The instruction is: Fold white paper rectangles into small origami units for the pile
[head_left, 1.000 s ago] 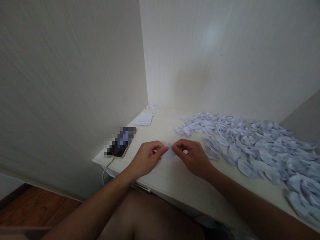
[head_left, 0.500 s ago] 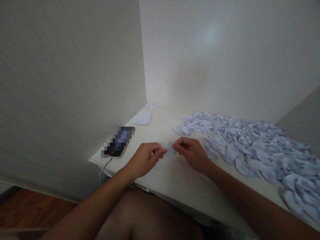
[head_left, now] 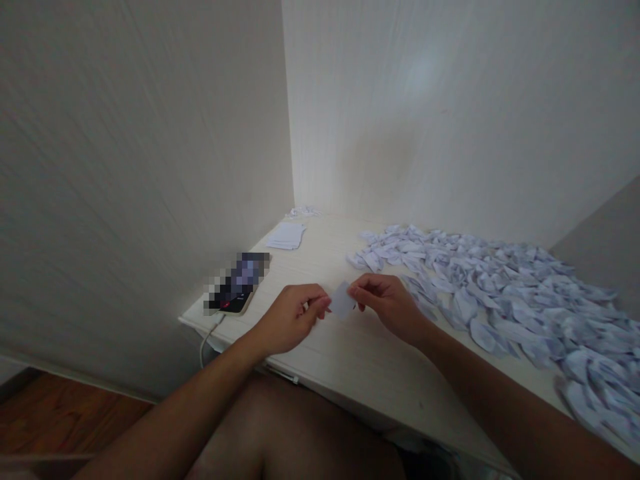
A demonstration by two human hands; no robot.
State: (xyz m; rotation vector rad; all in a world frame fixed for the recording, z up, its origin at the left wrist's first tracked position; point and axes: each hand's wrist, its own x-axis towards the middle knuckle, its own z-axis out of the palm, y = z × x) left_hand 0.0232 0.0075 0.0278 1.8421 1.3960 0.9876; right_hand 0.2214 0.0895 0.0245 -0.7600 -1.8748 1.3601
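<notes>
A small white piece of paper (head_left: pixel 343 301), tilted like a diamond, is held up just above the white table. My right hand (head_left: pixel 385 301) pinches its right side between thumb and fingers. At the paper's left corner, my left hand (head_left: pixel 300 315) is closed in a pinch, its fingertips at the very edge. How much of the corner lies between those fingertips is hard to see. Many folded white paper pieces (head_left: pixel 465 307) lie in a wide heap to the right, close behind my right hand.
A stack of white paper sheets (head_left: pixel 286 236) lies at the back left, with small paper bits (head_left: pixel 303 211) in the corner behind. On the table's left edge rests a phone (head_left: pixel 245 283) with a white cable (head_left: pixel 204 343). Walls rise at the left and back.
The piece of paper and my right hand have shifted slightly to the right. My left fingertips now cover less of the paper's left corner. The heap is unchanged.
</notes>
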